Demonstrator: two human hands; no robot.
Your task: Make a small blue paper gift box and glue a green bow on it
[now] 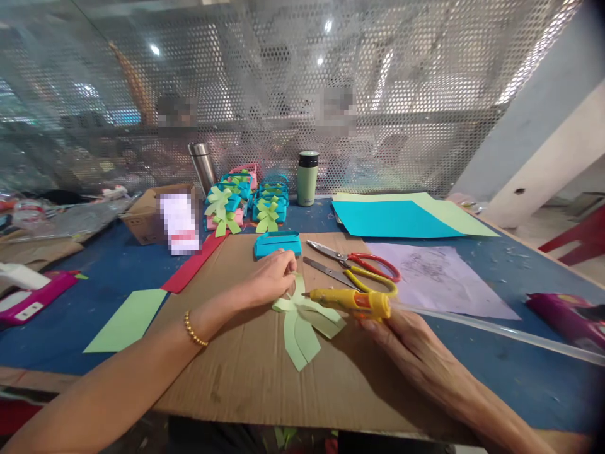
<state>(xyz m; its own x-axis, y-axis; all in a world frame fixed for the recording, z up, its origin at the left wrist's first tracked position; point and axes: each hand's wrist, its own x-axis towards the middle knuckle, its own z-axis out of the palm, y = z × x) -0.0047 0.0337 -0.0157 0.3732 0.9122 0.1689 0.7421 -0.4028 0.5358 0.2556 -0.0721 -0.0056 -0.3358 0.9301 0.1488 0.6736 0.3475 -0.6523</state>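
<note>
My right hand (pixel 401 340) grips a yellow hot glue gun (pixel 352 301) with a long clear glue stick (pixel 496 331) sticking out of its back. Its nozzle points left, close over a pale green paper bow (pixel 302 337) on the cardboard. With its fingers bent, my left hand (pixel 276 275) pinches the bow's upper strip. Just beyond that hand lies a folded blue paper piece (pixel 278 243). Two pairs of scissors, one red-handled (pixel 375 261) and one yellow-handled (pixel 373 280), rest right of it.
Finished blue and pink paper baskets with green bows (pixel 269 208) stand at the back, near a green tumbler (pixel 307 180) and a steel flask (pixel 203 167). Blue sheets (pixel 397 219) and a lilac paper (pixel 439 277) lie right. A cardboard box (pixel 142 217) and green sheet (pixel 127 321) are left.
</note>
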